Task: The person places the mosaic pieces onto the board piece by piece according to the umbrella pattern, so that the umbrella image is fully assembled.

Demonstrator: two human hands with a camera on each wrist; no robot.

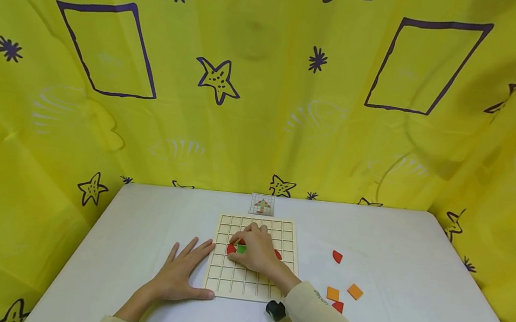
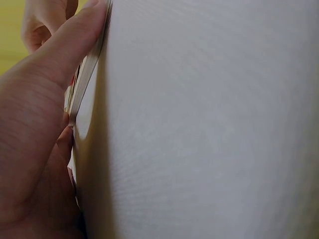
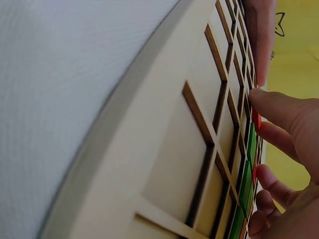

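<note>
A wooden grid board (image 1: 241,288) lies on the white table, with green and red tiles set in its middle rows. My right hand (image 1: 258,251) reaches over the board and pinches a red rounded tile (image 1: 231,249) between thumb and forefinger at a left-hand cell. Beside that tile sits a green square tile (image 1: 241,249). Another red tile (image 1: 278,254) shows past the right side of the hand, which covers part of the row. My left hand (image 1: 179,276) rests with spread fingers against the board's left edge, its thumb (image 2: 75,42) along the near corner.
A small pattern card (image 1: 262,204) lies just beyond the board. To the right are loose pieces: a red quarter-round tile (image 1: 337,257), an orange square (image 1: 355,292), another orange square (image 1: 333,294) and a red tile (image 1: 338,306) near the right sleeve. A yellow curtain (image 1: 241,142) hangs behind.
</note>
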